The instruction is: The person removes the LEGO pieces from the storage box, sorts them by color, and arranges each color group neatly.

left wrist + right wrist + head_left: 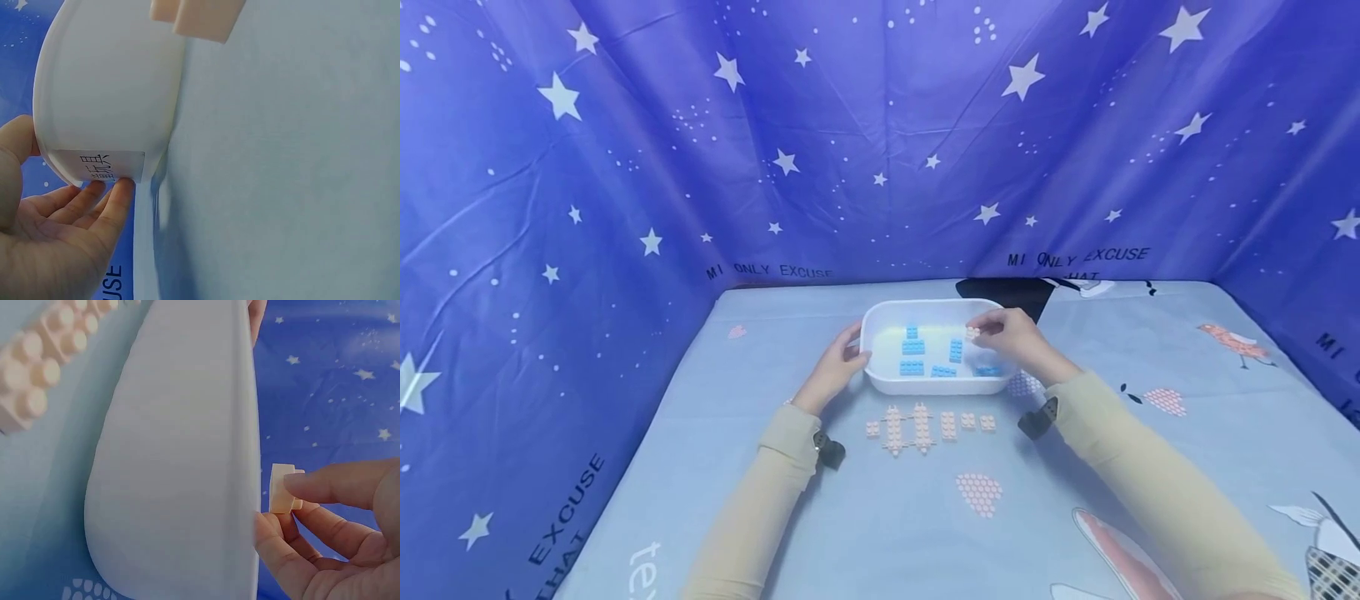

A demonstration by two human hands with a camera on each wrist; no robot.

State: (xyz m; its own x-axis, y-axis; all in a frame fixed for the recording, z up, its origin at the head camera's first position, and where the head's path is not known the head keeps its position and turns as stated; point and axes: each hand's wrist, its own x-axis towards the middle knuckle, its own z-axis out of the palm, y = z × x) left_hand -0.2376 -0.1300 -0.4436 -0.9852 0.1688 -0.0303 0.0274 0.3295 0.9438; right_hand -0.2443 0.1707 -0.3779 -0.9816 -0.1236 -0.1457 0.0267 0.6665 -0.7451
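The background is being filled by a violet-blue star-print curtain (887, 100), on which "EXCUSE" is being shown above "THAT" at lower left and "MI ONLY EXCUSE" twice along the foot. On the pale blue tablecloth (700, 467), a word beginning "te" is being cut off by the head view's bottom edge. The left end of a white plastic tub (925, 387) is being gripped between the thumb and bent fingers of the left hand (831, 375); there a label (131, 164) is being partly covered by fingertips, only "玩具" being clearly readable. Blue toy bricks (913, 347) are being contained in the tub, the rightmost being blurred. In front, peach toy bricks (949, 426) are being shown in a row, their finer details being lost. Over the tub's right part, a peach studded brick (281, 503) is being pinched between thumb and fingers by the right hand (1018, 337); in the head view it is being partly hidden.
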